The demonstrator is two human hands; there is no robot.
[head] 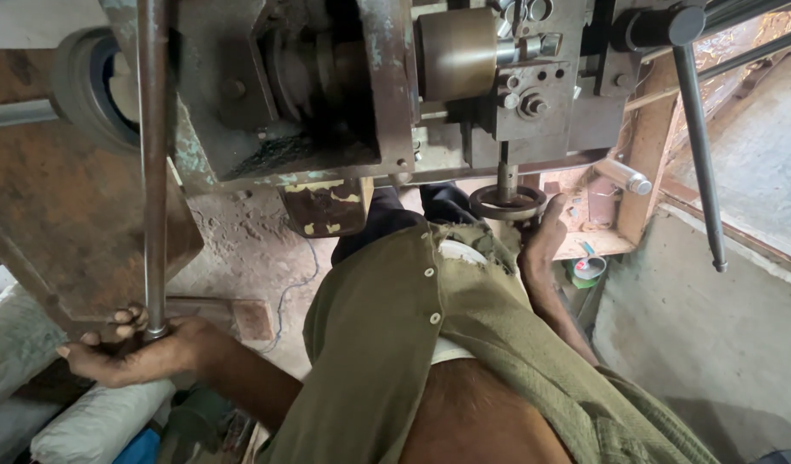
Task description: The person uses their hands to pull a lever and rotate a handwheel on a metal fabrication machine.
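Observation:
A heavy, worn metal machine (327,94) fills the top of the head view. My left hand (133,348) grips the lower end of a long vertical steel rod (153,155) at the left. My right hand (543,236) rests on the rim of a small round handwheel (507,204) that hangs on a short shaft under the machine. A brass-coloured cylinder (456,53) sits above the handwheel. My olive green shirt (395,344) covers the lower middle.
A long dark lever with a knobbed end (698,146) slants down at the right. A rusty steel plate (60,215) stands at the left, white sacks (86,421) below it. A concrete wall (705,326) is at the lower right, a small pot (588,269) beside it.

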